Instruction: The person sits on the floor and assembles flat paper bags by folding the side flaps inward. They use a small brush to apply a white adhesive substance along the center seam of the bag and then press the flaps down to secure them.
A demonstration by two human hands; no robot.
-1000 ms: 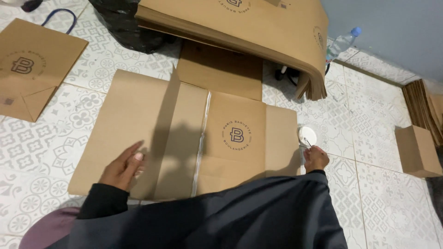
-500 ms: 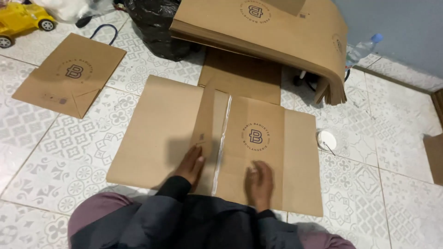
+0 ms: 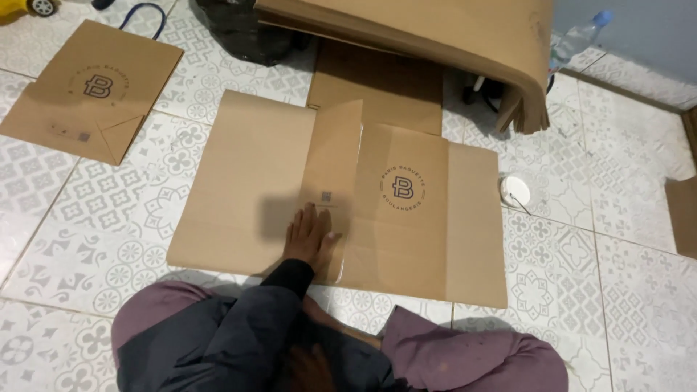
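Observation:
A large flat sheet of brown paper point(image 3: 239, 181) with a round printed emblem lies on the tiled floor in front of me. Its narrow middle panel point(image 3: 335, 156) is folded over the right part. My left hand point(image 3: 311, 236) lies flat, palm down, on the lower end of that folded seam, fingers slightly spread, holding nothing. A blurred patch at the bottom of the view, above my lap, looks like my right hand point(image 3: 311, 369); its fingers cannot be made out.
A finished brown paper bag point(image 3: 91, 91) with a dark handle lies at the upper left. A bent stack of brown sheets point(image 3: 450, 36) is at the top. A white round roll point(image 3: 515, 190), a plastic bottle point(image 3: 581, 36) and a black bag point(image 3: 243, 29) lie around it.
My right hand has come off the sheet and drawn back toward my body. The middle panel now covers the pale strip along the seam, with my left hand on it.

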